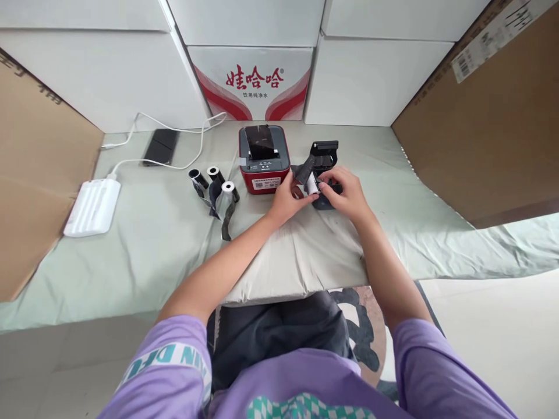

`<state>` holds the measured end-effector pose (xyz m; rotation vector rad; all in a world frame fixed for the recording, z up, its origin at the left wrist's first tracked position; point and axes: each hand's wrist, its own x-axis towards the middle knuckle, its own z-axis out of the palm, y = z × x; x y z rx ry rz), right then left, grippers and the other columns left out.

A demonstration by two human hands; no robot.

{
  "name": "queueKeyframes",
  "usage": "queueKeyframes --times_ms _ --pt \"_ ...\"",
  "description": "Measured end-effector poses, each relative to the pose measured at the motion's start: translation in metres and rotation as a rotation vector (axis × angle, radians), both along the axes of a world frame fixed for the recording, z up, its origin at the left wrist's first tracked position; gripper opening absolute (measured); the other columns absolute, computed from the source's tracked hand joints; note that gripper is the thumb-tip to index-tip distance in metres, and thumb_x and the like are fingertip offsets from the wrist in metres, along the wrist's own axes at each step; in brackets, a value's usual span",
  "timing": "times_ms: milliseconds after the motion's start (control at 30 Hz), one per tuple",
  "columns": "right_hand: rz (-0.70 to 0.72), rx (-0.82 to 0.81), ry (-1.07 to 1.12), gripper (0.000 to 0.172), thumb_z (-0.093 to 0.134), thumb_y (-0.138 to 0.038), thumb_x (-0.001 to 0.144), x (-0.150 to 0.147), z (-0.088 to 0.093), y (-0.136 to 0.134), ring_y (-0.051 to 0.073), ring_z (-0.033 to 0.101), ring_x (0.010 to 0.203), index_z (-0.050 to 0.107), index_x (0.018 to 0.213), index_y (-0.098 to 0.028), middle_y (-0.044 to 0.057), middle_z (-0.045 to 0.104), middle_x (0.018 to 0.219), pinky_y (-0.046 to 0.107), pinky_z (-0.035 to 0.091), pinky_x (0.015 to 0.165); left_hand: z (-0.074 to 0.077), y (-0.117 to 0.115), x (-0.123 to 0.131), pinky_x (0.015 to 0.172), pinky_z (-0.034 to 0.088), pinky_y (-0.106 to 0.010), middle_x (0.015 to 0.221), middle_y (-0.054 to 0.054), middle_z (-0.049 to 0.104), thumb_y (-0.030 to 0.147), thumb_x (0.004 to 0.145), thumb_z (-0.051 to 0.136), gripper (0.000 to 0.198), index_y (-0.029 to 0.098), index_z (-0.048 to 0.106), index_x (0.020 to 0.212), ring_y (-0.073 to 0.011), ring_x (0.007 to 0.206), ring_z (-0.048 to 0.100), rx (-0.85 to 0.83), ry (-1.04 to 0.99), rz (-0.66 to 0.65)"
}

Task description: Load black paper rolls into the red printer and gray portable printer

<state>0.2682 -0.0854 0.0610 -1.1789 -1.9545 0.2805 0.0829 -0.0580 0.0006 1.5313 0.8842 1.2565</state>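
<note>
My left hand (289, 198) and my right hand (345, 195) meet over a small black printer (325, 157) whose lid stands open. Between their fingertips they pinch a small white roll (311, 184) with a dark strip (303, 170) trailing up and left from it. Both hands are closed on the roll. To the left stands a red and black printer (263, 158). Three more small rolls with dark strips (216, 186) lie further left on the cloth.
A pale green cloth (152, 244) covers the low table. A white power strip (92, 206) and a black phone (161, 146) with white cables lie at the left. White boxes stand behind, and cardboard sheets (480, 116) lean at both sides.
</note>
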Motion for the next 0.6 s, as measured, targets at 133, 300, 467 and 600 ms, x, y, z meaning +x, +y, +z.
queueKeyframes --times_ms 133,300,467,600 --pt "-0.032 -0.116 0.009 0.017 0.068 -0.035 0.086 -0.010 0.000 -0.003 0.022 0.062 0.080 0.073 0.095 -0.022 0.004 0.071 0.081 0.038 0.048 0.078 0.004 -0.008 -0.002 0.091 0.059 -0.042 0.113 -0.009 0.072 0.059 0.067 0.092 0.064 0.025 0.059 0.110 -0.0246 0.102 0.070 0.158 0.099 0.140" --pt "-0.045 -0.176 0.096 0.020 0.066 -0.035 0.086 -0.013 -0.003 -0.005 0.022 0.062 0.082 0.072 0.101 -0.023 0.005 0.073 0.092 0.038 0.051 0.078 0.010 -0.016 -0.002 0.102 0.056 -0.047 0.130 -0.011 0.065 0.053 0.080 0.085 0.066 0.028 0.051 0.130 -0.0267 0.114 0.067 0.249 0.038 0.062" --pt "-0.066 -0.122 0.028 0.029 0.059 -0.045 0.095 -0.001 -0.001 0.001 0.026 0.062 0.095 0.068 0.112 -0.025 0.010 0.072 0.107 0.044 0.051 0.088 0.009 -0.015 -0.003 0.094 0.059 -0.043 0.135 -0.007 0.067 0.038 0.080 0.084 0.078 0.031 0.048 0.148 -0.0275 0.111 0.071 0.148 0.207 0.037" --pt "-0.133 -0.034 -0.076 0.031 0.048 -0.043 0.101 0.020 0.000 0.013 0.031 0.059 0.109 0.064 0.120 -0.025 0.013 0.069 0.119 0.050 0.047 0.100 0.008 -0.012 -0.003 0.078 0.056 -0.031 0.139 -0.006 0.068 0.018 0.084 0.072 0.081 0.032 0.040 0.157 -0.0145 0.079 0.069 0.187 0.340 -0.078"
